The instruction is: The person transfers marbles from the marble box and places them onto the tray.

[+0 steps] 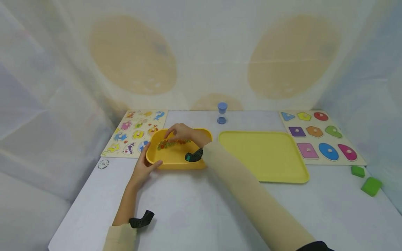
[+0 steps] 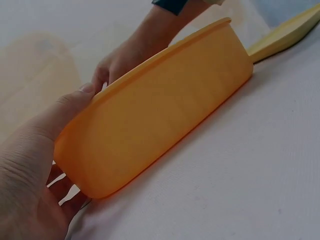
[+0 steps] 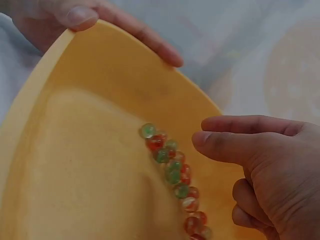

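If the left grip (image 1: 143,168), holding the tub (image 1: 172,157) at nine o'clock, tugs, marbles (image 3: 174,176) could roll; can't tell if the right grip (image 1: 183,132) pinches any.

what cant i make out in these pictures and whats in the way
- Exact count of the marbles: right wrist, the row runs off the bottom edge; head, too small; left wrist, hidden behind the wall of the orange bin.
- Near left corner of the yellow tray: head, covered by the right sleeve.
- Print on the round mark: head, too small.
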Motion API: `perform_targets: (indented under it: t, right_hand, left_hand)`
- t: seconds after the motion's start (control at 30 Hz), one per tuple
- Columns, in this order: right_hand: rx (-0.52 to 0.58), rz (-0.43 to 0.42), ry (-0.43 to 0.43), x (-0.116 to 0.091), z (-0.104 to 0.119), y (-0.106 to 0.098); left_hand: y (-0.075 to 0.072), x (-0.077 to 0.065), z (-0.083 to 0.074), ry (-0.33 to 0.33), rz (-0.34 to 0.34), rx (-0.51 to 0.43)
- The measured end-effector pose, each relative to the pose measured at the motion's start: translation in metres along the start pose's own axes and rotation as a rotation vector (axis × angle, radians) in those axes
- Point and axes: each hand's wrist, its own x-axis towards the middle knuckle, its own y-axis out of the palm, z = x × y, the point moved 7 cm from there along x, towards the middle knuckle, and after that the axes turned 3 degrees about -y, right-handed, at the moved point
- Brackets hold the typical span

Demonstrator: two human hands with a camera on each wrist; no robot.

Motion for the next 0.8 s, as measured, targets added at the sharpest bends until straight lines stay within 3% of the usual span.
perform_targets:
  t: [0.13,0.3,0.43,0.67,0.8]
  right_hand:
    - [0.001,0.043,0.019,0.008,-0.008,0.015]
    - [-0.049,0.078,-0.013,0.014,-0.008,0.023]
    - [-0.055,0.073,-0.020,0.014,-0.006,0.026]
    - [0.046,0.064,-0.005,0.010,-0.006,0.032]
    - [0.017,0.058,-0.012,0.011,-0.004,0.034]
  left_hand:
    - [-0.003,0.005,0.010,0.010,-0.008,0.021]
    - [-0.004,0.006,0.010,0.017,-0.002,0.020]
    - [-0.003,0.006,0.007,0.030,-0.002,0.039]
    - [-0.002,0.006,0.005,0.038,0.003,0.050]
    - [-0.003,0.005,0.007,0.031,-0.006,0.046]
